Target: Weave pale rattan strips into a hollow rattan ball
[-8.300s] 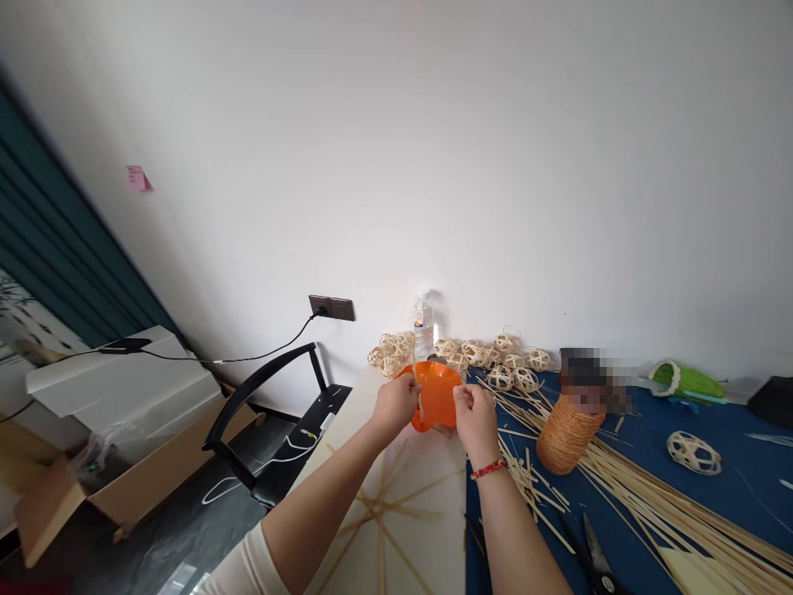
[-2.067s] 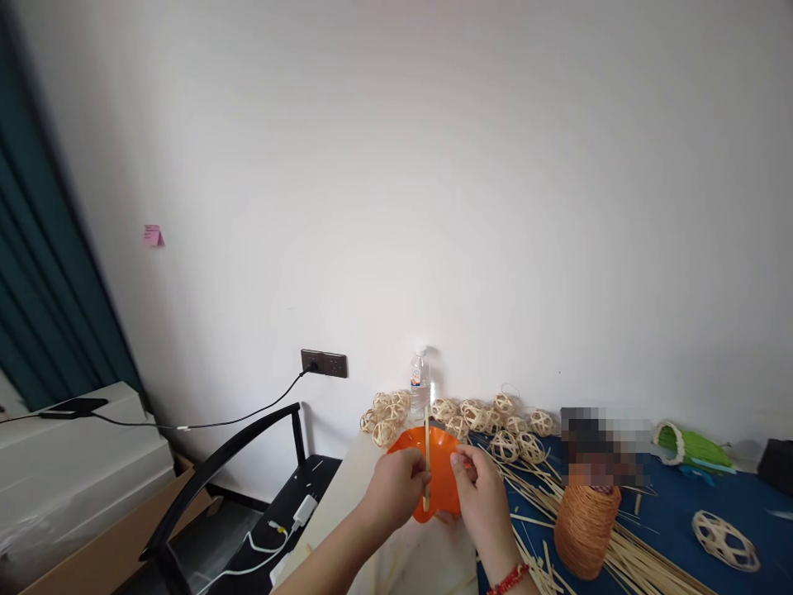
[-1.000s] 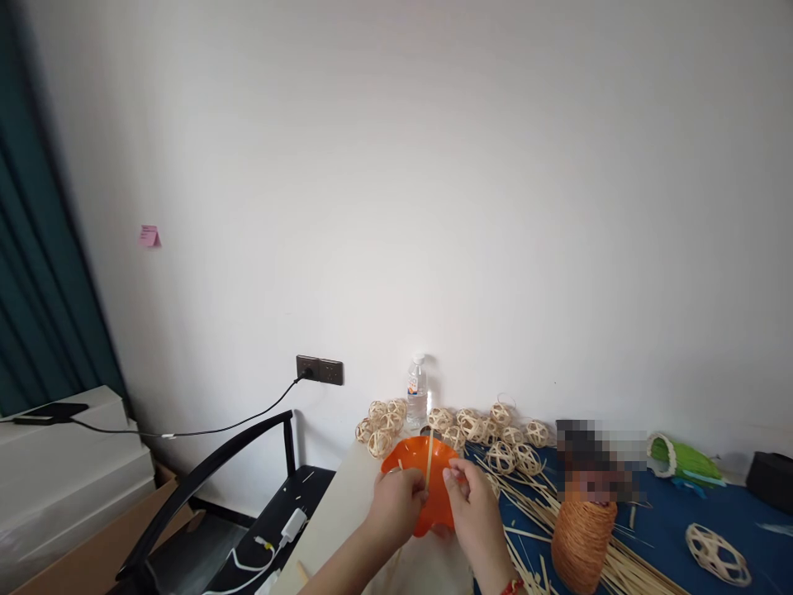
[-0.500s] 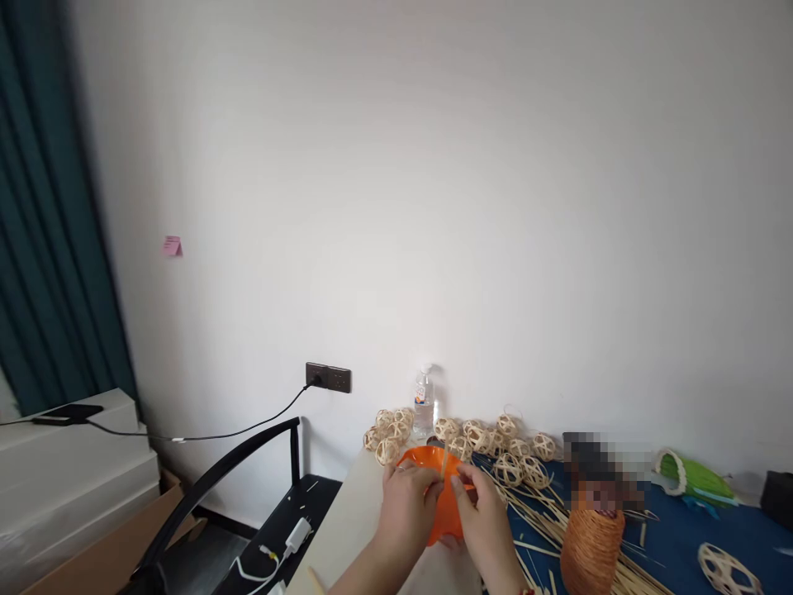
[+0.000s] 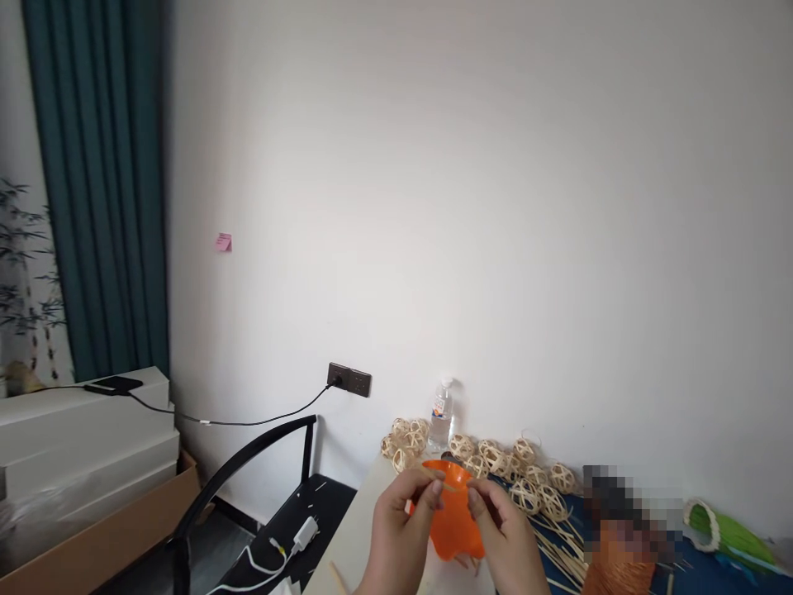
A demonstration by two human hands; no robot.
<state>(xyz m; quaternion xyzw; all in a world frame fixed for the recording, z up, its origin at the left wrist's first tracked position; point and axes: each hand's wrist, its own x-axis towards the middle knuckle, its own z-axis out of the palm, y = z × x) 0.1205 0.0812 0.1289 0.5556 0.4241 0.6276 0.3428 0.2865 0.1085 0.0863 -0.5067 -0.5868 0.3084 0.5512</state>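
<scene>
Over an orange bowl (image 5: 455,525) with a wavy rim, both hands are raised close together. My left hand (image 5: 409,516) pinches a thin pale strip (image 5: 447,483) between thumb and fingers, the strip pointing toward the right. My right hand (image 5: 500,525) has its thumb and forefinger pressed together near the strip's right end; what they hold, if anything, is too small to make out. Woven strip balls (image 5: 492,456) lie behind the bowl along the wall, and loose strips (image 5: 561,549) are to its right.
A water bottle (image 5: 441,416) stands against the wall. At the right are an orange wound bundle (image 5: 619,570), partly pixelated, and a green woven item (image 5: 737,541). A black chair (image 5: 248,463) with a white charger (image 5: 305,535) is at the left, near white boxes (image 5: 80,442).
The view has turned left, so the scene sits further right. The strip has gone from upright to nearly level between my hands, and the hands no longer cover as much of the bowl.
</scene>
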